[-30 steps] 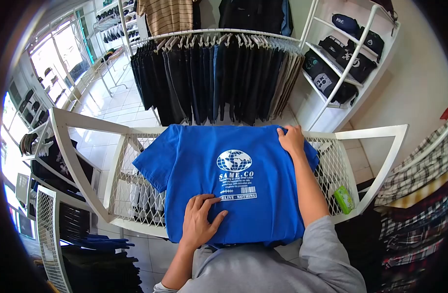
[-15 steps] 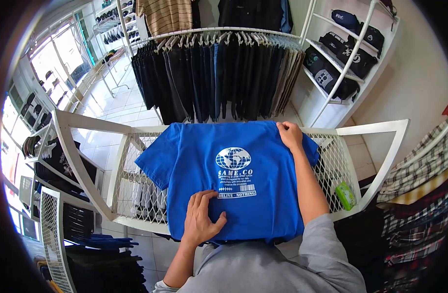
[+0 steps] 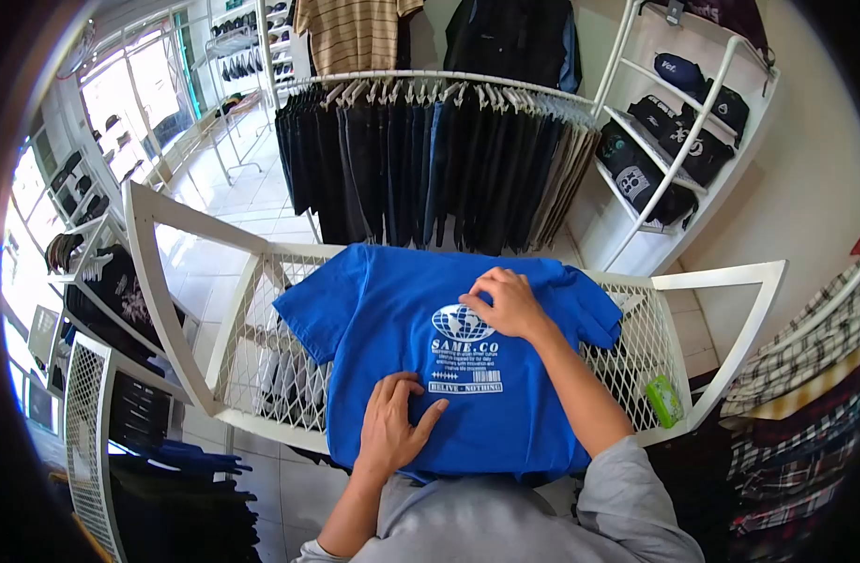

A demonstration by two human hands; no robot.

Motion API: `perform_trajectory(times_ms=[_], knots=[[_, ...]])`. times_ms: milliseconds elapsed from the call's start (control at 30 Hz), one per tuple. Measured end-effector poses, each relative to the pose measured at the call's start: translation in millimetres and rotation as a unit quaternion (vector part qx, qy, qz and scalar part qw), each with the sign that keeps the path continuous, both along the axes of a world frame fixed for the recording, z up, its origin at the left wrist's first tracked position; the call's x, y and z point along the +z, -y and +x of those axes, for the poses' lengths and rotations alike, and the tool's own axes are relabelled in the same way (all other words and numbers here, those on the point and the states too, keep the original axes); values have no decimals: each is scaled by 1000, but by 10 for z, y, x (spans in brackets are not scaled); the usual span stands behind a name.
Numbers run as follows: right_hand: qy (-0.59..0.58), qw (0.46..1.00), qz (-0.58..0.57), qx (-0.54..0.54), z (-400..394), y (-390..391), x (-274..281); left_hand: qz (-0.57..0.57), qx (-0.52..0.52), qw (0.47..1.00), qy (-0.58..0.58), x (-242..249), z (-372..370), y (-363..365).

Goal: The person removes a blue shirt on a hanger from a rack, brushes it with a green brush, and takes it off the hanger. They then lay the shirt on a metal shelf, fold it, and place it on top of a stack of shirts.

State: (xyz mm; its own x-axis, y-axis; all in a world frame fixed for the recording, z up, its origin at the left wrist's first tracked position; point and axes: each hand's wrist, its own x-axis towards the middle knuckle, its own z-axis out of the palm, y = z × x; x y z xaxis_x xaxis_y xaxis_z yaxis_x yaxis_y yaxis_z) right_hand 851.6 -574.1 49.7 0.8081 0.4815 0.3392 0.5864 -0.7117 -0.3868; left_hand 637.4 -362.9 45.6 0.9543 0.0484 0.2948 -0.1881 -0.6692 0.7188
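Observation:
A blue T-shirt with a white globe print and lettering lies spread on a white mesh rack top. My left hand rests on the shirt's lower left part, beside the print, with thumb and fingers apart. Over the upper part of the globe is my right hand, its fingers bent and the thumb apart from them, on or just above the cloth. Neither hand has anything visible in its grip. The right sleeve of the shirt hangs loosely over the mesh.
A green packet lies on the mesh at the right. Behind stands a rail of dark trousers. Shelves with caps and bags are at the back right, plaid shirts at the right, folded dark clothes at the lower left.
My right hand has left the shirt's upper right shoulder and moved left and down to the globe print. My left hand stays by the print. The view has shifted slightly.

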Motion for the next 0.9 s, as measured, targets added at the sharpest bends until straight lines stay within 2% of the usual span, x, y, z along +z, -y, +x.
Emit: perform_trajectory(times_ms=[33, 100, 167, 400, 567, 633, 667, 700, 767, 800, 833, 867, 900], knots=[[-30, 999, -22, 5, -70, -63, -19, 32, -17, 999, 5, 14, -10, 1], [-53, 998, -16, 3, -80, -118, -30, 25, -23, 999, -20, 28, -82, 6], [-80, 997, -19, 2, -22, -134, -37, 55, -46, 997, 7, -12, -49, -13], [-223, 968, -101, -59, -187, -323, 200, 33, -53, 998, -29, -22, -22, -44], [-232, 966, -82, -84, -228, -323, 94, 61, -42, 997, -5, -84, -25, -20], [-178, 973, -96, -112, -317, -361, 40, 24, -44, 998, 25, -113, -10, -45], [-191, 973, -74, -105, -350, -303, 39, 19, -55, 996, 74, -111, -32, -68], [-155, 979, -15, -130, -438, -256, -55, 22, -58, 996, 69, -94, -63, -81], [-56, 984, 64, -157, -788, -138, -53, -182, -10, 978, 106, -114, -203, -102], [-41, 982, 120, -140, -1029, -68, 3, -130, 7, 975, 182, -89, -338, -122], [-27, 977, 174, -123, -1297, 0, 80, -139, 18, 971, 194, -73, -527, -126], [37, 968, 235, -85, -1591, 52, 124, -148, 25, 971, 186, -121, -724, -141], [44, 956, 270, -103, -1899, 73, 137, -156, 31, 971, 181, -195, -929, -142]])
